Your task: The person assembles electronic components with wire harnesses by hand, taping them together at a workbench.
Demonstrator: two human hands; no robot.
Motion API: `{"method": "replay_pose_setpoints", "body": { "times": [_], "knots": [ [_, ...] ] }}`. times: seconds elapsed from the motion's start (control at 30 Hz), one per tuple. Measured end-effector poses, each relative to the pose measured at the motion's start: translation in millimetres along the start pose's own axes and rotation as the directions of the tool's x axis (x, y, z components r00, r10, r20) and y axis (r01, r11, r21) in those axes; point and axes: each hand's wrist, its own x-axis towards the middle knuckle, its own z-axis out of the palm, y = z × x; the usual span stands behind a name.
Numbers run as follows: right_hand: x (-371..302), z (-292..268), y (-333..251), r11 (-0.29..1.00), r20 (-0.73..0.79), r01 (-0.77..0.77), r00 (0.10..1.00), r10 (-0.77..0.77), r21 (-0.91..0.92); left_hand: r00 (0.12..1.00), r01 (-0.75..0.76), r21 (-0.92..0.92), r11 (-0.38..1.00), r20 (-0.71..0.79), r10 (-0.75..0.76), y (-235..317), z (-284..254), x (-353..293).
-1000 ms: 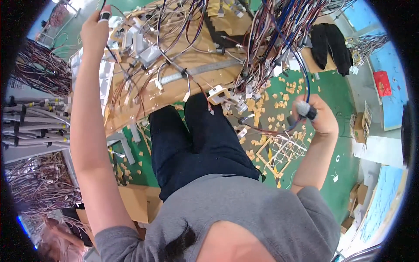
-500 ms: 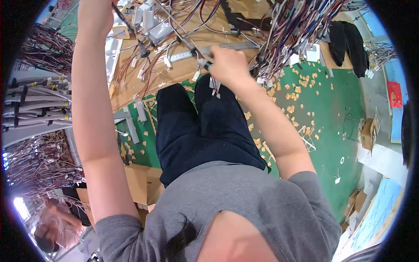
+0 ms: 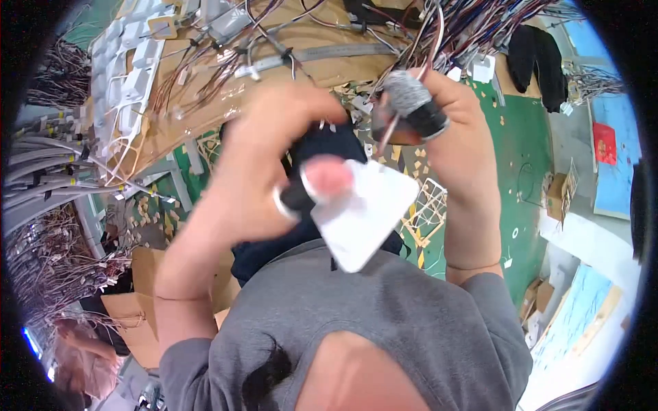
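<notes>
My right hand [image 3: 456, 123], up at the right of the middle, is closed round a thin wire [image 3: 391, 133]. Grey fuzzy wrapping [image 3: 408, 92] and a black band [image 3: 428, 122] show at its fingers; whether these cover a finger or are held, I cannot tell. Opposite, my left hand [image 3: 257, 164] is smeared by motion, its fingers bent. A black and white wrap [image 3: 295, 198] sits round its thumb. The reddish thumb tip overlaps a white flat card [image 3: 370, 216] below the wire; whether the thumb presses it is unclear.
Ahead lies a brown worktop [image 3: 205, 109] with loose wire harnesses, a metal ruler [image 3: 329, 53] and white plastic housings [image 3: 133, 75]. A thick wire bundle [image 3: 459, 34] lies at far right, beside black cloth [image 3: 534, 65]. Another person [image 3: 86, 356] is at lower left.
Both hands have left the worktop and come toward my body. The left has drawn back from the far left; the right has moved right. The white card now appears between them.
</notes>
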Motion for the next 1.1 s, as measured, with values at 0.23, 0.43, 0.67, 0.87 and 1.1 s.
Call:
{"method": "replay_pose_setpoints", "body": {
  "times": [0.23,0.43,0.67,0.87,1.1],
  "knots": [
    [-3.0,48.2,2.9,0.773,0.158,0.456,0.887,-0.434,-0.441,0.954,0.289,-0.042,0.956,-0.071,-0.292,16.5,5.7,-44.3],
    [-2.3,40.5,60.3,0.902,0.053,0.17,0.985,-0.162,-0.398,0.812,0.298,-0.624,0.723,-0.233,-0.535,-1.8,6.4,-54.5],
    [-4.3,85.5,60.8,0.98,0.256,0.115,0.964,-0.071,-0.161,0.754,0.215,-0.738,0.64,-0.292,-0.589,-3.4,6.5,-67.7],
    [-12.0,94.2,64.6,0.979,0.209,0.183,0.964,-0.162,-0.088,0.876,0.069,-0.225,0.972,-0.453,-0.167,6.3,-4.5,-67.7],
    [-16.9,78.5,72.7,0.962,0.284,0.25,0.935,-0.212,-0.106,0.932,0.063,-0.325,0.943,-0.319,-0.172,22.9,-12.2,-70.2]
  ]
}}
